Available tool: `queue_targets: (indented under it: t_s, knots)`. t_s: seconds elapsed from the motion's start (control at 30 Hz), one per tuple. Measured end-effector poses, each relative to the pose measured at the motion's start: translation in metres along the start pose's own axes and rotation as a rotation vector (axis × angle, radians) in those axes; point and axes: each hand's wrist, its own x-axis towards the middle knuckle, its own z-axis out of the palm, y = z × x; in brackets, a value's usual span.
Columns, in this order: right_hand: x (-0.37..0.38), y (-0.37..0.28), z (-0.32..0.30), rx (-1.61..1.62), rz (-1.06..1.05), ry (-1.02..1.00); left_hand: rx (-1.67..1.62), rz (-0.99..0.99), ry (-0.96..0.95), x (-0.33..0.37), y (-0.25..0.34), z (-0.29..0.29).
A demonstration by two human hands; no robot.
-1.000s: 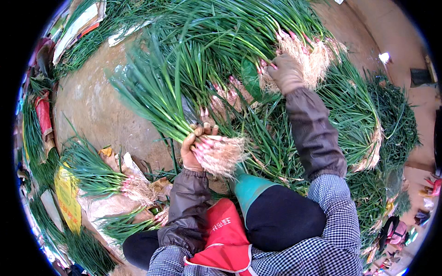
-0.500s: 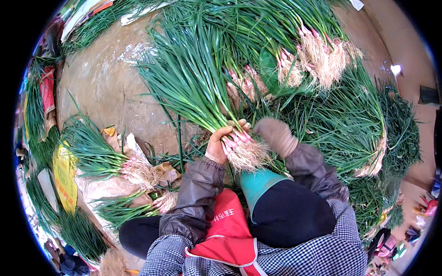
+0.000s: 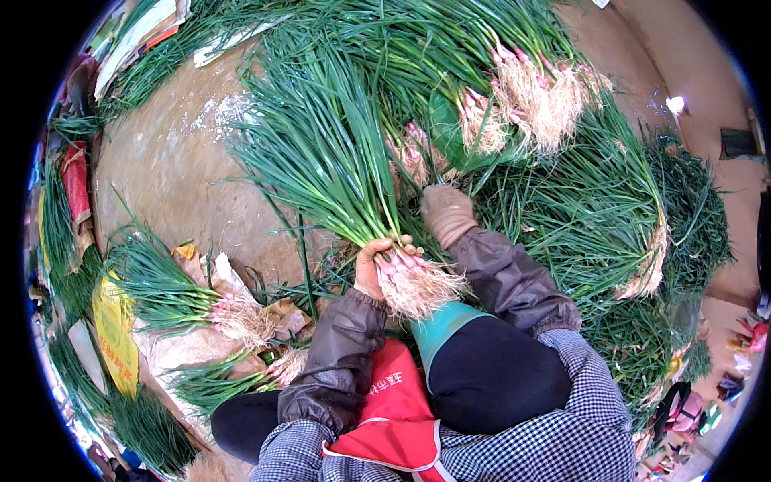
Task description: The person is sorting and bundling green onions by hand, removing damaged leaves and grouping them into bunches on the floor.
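Heaps of green onions [image 3: 514, 104] crowd the earthen floor [image 3: 169, 169], smaller bundles [image 3: 185, 297] lying at the left, while the left hand [image 3: 377, 265] clenches a bunch of green onions [image 3: 337, 169] just above its roots and the right hand [image 3: 446, 213] rests knuckles-up in the pile, its grip hidden.

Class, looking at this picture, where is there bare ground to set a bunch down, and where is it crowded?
Bare dirt floor lies left of the held scallion bunch, above the bunched scallions on sacking. Ahead and right, around the right hand, the scallion heap covers everything.
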Motion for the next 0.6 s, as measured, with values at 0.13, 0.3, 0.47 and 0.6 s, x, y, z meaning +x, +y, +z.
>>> queue_targets:
  t_s: [0.13, 0.3, 0.47, 0.6]
  knots:
    - [-0.006, 0.023, -0.009, -0.194, -0.257, -0.296, 0.0, -0.141, 0.038, 0.009, 0.005, -0.011]
    - [0.027, 0.023, -0.096, -0.075, -0.159, 0.587, -0.005, 0.001, -0.073, 0.003, 0.002, 0.002]
    - [0.078, 0.05, -0.102, -0.046, 0.018, 0.468, -0.076, 0.046, -0.219, 0.0, 0.011, 0.013]
    - [-0.036, -0.004, -0.083, -0.034, -0.212, 0.499, 0.04, 0.109, -0.147, 0.003, 0.02, -0.005]
